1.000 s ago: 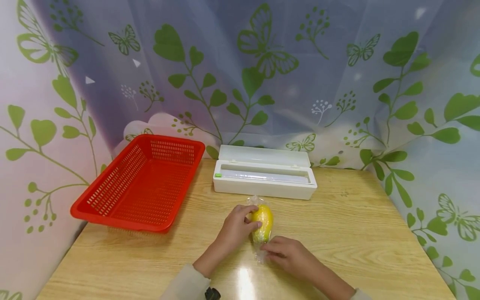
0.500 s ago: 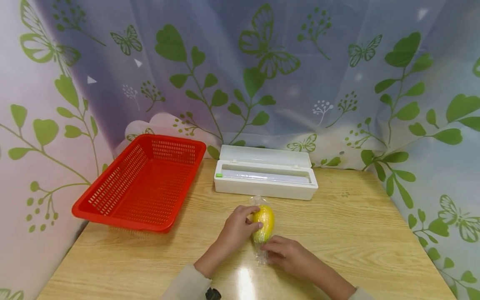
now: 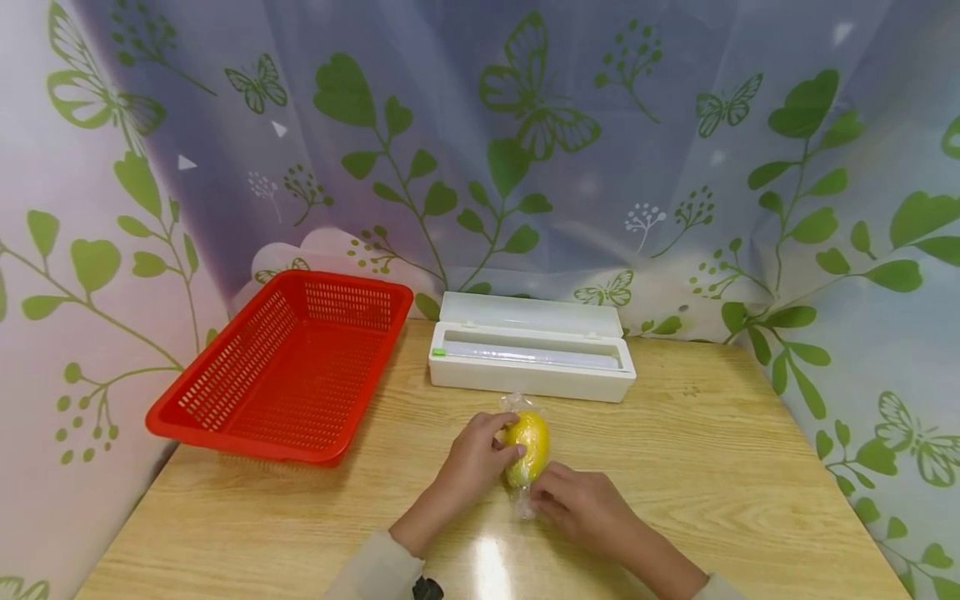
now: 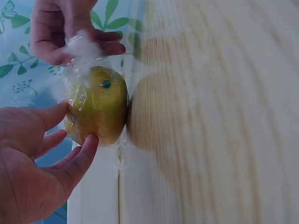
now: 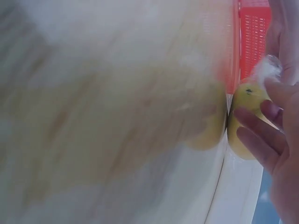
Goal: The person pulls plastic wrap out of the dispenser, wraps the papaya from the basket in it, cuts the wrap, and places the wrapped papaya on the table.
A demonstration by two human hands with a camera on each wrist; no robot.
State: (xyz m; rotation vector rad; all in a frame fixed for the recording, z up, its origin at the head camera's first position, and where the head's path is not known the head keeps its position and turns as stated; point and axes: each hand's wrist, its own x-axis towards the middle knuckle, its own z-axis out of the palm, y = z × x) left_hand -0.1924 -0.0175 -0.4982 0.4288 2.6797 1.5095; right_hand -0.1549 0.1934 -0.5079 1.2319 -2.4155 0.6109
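Observation:
A yellow mango (image 3: 531,440) wrapped in clear cling film lies on the table, long side pointing away from me. My left hand (image 3: 474,454) holds it from the left, fingertips and thumb against its side. At the near end, my right hand (image 3: 581,507) pinches the loose cling film (image 3: 523,505) close to the fruit. In the left wrist view the film (image 4: 84,52) bunches up over the mango's (image 4: 103,109) greenish stem end, below the right fingers. The right wrist view shows the mango (image 5: 246,98) partly hidden behind the right fingers.
Behind the mango stands a white cling film box (image 3: 531,382), its lid (image 3: 531,312) raised and a film roll (image 3: 532,354) inside. A red perforated basket (image 3: 341,429) sits at the left of the wooden table (image 3: 712,467). A patterned curtain (image 3: 585,208) surrounds the table.
My right hand has shifted slightly up and right at the mango's near end, and the film tail there looks narrower and shorter. The left hand keeps its hold.

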